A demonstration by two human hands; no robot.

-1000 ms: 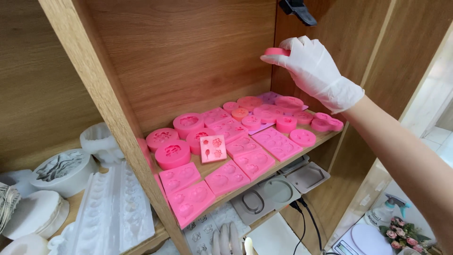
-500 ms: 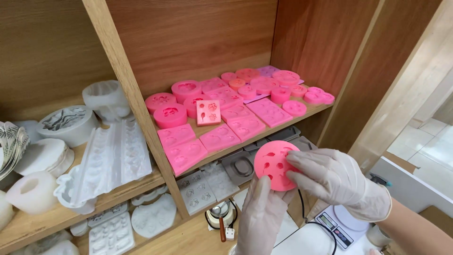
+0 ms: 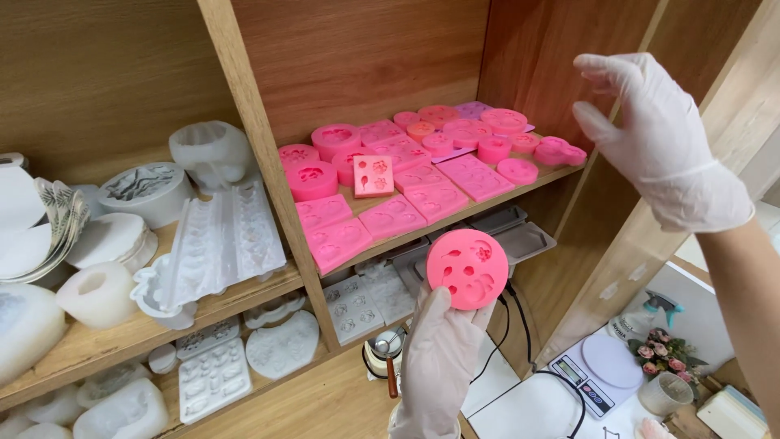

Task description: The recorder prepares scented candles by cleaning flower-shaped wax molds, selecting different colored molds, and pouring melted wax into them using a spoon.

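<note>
Left hand: the gloved left hand [image 3: 439,358] at 6 o'clock pinches the round pink silicone mould [image 3: 467,268] by its lower edge, cavities turned up to the camera, probably so its shapes can be read.
Right hand: the gloved right hand [image 3: 650,134] at 2 o'clock hangs free, fingers spread, gripping nothing.
Pink shelf: pink moulds [image 3: 406,191] lie flat, grouped by colour, at 12 o'clock.
White shelf: translucent white moulds [image 3: 211,240] sit at 9 o'clock.
Room: wooden shelving [image 3: 244,106]; a kitchen scale [image 3: 597,370] at 4 o'clock.
</note>
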